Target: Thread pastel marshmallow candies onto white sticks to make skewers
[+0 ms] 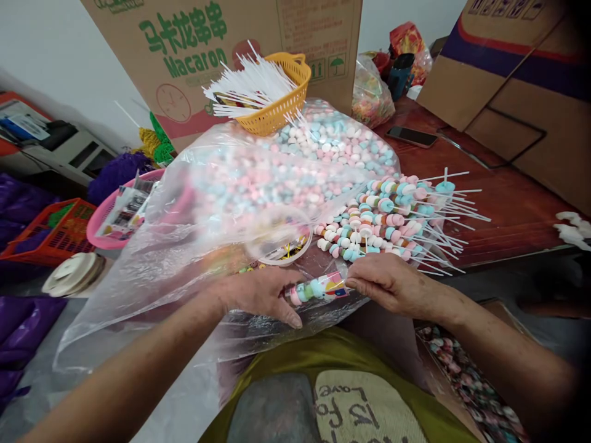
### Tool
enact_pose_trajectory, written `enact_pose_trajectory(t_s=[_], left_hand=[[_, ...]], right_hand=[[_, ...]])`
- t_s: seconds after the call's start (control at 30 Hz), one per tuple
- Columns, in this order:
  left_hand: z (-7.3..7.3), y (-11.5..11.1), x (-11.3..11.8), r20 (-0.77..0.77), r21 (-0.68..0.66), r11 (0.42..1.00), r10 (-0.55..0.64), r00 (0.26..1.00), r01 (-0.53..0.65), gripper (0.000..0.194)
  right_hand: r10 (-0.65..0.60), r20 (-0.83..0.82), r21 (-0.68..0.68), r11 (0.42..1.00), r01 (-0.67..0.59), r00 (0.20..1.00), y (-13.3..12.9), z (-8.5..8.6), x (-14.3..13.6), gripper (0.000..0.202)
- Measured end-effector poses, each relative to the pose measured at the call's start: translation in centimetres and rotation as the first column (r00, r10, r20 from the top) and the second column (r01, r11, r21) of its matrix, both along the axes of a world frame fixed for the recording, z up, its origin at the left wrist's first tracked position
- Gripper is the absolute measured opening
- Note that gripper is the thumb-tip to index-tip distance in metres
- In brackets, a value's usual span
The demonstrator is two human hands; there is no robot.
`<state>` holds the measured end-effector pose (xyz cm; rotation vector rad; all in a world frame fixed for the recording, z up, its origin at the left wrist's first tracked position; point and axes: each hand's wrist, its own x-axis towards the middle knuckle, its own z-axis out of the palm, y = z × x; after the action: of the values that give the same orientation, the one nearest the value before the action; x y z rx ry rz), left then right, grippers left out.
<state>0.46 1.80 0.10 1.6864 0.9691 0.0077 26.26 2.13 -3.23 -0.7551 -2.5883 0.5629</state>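
A marshmallow skewer in a clear printed wrapper [318, 289] lies crosswise between my two hands, above the plastic sheet. My left hand [263, 295] is closed around its left end, with the thumb below and the fingers behind. At the wrapper's right end, my right hand [392, 284] pinches between thumb and bent fingers. Just beyond my right hand is a pile of marshmallow skewers [383, 215] in pink, white and blue, their white sticks pointing right. A round clear plastic tub [302, 253] stands behind my left hand.
Loose marshmallows [332, 138] are heaped on a plastic sheet [152, 264]. Behind stands a yellow basket [277, 117] of white sticks, before a large carton [318, 37]. A phone [412, 136] lies at right. A pink basket [99, 215] holds packaging at left. A box of skewers [466, 375] sits low right.
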Motion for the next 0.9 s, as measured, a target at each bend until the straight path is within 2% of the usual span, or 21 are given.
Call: enact_pose_trajectory(t_s=[0.07, 0.13, 0.23, 0.3, 0.33, 0.4, 0.47, 0.57, 0.6, 0.67, 0.7, 0.73, 0.8, 0.83, 0.87, 0.9], left_hand=[[-0.7, -0.7, 0.2, 0.014, -0.142, 0.99, -0.009, 1.0, 0.011, 0.036], [-1.6, -1.5, 1.1, 0.077, -0.237, 0.971, 0.05, 0.996, -0.031, 0.036], [-2.4, -2.2, 2.6, 0.143, -0.265, 0.963, 0.08, 0.986, -0.04, 0.035], [-2.7, -2.5, 3.2, 0.155, -0.282, 0.955, 0.141, 0.978, -0.093, 0.034], [-2.8, -2.6, 3.3, 0.154, -0.284, 0.948, 0.193, 0.969, -0.144, 0.034], [-3.2, -2.8, 3.5, 0.14, -0.234, 0.935, 0.303, 0.943, -0.266, 0.033], [-3.7, -2.9, 3.6, 0.132, -0.12, 0.929, 0.364, 0.922, -0.35, 0.031], [-4.1, -3.0, 3.8, 0.17, 0.067, 0.951, 0.286, 0.943, -0.301, 0.029], [-4.1, -2.9, 3.8, 0.179, 0.08, 0.963, 0.241, 0.954, -0.258, 0.028], [-3.8, -2.6, 3.7, 0.166, 0.0, 0.983, 0.183, 0.969, -0.185, 0.026], [-3.7, -2.5, 3.6, 0.136, -0.083, 0.982, 0.177, 0.975, -0.167, 0.025], [-3.5, -2.3, 3.5, 0.099, -0.174, 0.97, 0.187, 0.977, -0.168, 0.024], [-3.4, -2.1, 3.1, 0.017, -0.319, 0.918, 0.255, 0.967, -0.237, 0.023], [-3.4, -2.0, 3.0, -0.012, -0.365, 0.888, 0.296, 0.955, -0.28, 0.023], [-3.4, -1.9, 2.9, -0.015, -0.386, 0.866, 0.337, 0.941, -0.316, 0.024], [-3.5, -1.8, 2.8, 0.006, -0.378, 0.857, 0.382, 0.924, -0.351, 0.024]], right_hand=[[0.025, 0.018, 0.026, 0.999, -0.026, 1.0, -0.1, 0.4, -0.3, 0.03], [0.062, 0.041, 0.01, 0.998, -0.062, 0.997, -0.2, 0.5, -1.2, 0.028], [0.093, 0.028, -0.098, 0.991, -0.089, 0.995, -0.1, 0.4, -2.2, 0.024], [0.044, -0.084, -0.2, 0.978, -0.06, 0.995, 0.1, 0.3, -2.2, 0.019], [-0.035, -0.173, -0.256, 0.967, -0.01, 0.984, 0.2, 0.2, -2.0, 0.018], [-0.272, -0.33, -0.398, 0.908, 0.128, 0.904, 0.0, -0.3, -1.6, 0.022], [-0.426, -0.34, -0.569, 0.803, 0.177, 0.839, -0.6, -1.3, -1.8, 0.025], [-0.44, -0.253, -0.736, 0.665, 0.124, 0.861, -2.1, -3.2, -3.3, 0.023], [-0.447, -0.241, -0.759, 0.639, 0.12, 0.862, -2.5, -3.7, -3.9, 0.023], [-0.494, -0.25, -0.781, 0.612, 0.129, 0.832, -2.8, -3.9, -4.6, 0.028], [-0.522, -0.278, -0.776, 0.617, 0.132, 0.807, -2.7, -3.6, -4.6, 0.029], [-0.558, -0.326, -0.747, 0.647, 0.154, 0.763, -2.5, -3.1, -4.5, 0.028], [-0.595, -0.456, -0.566, 0.768, 0.3, 0.662, -2.0, -1.7, -3.9, 0.019], [-0.541, -0.51, -0.388, 0.839, 0.382, 0.669, -1.8, -1.0, -3.6, 0.014], [-0.437, -0.511, -0.162, 0.895, 0.416, 0.741, -1.7, -0.5, -3.5, 0.011], [-0.297, -0.426, 0.076, 0.929, 0.361, 0.854, -1.7, -0.1, -3.5, 0.017]])
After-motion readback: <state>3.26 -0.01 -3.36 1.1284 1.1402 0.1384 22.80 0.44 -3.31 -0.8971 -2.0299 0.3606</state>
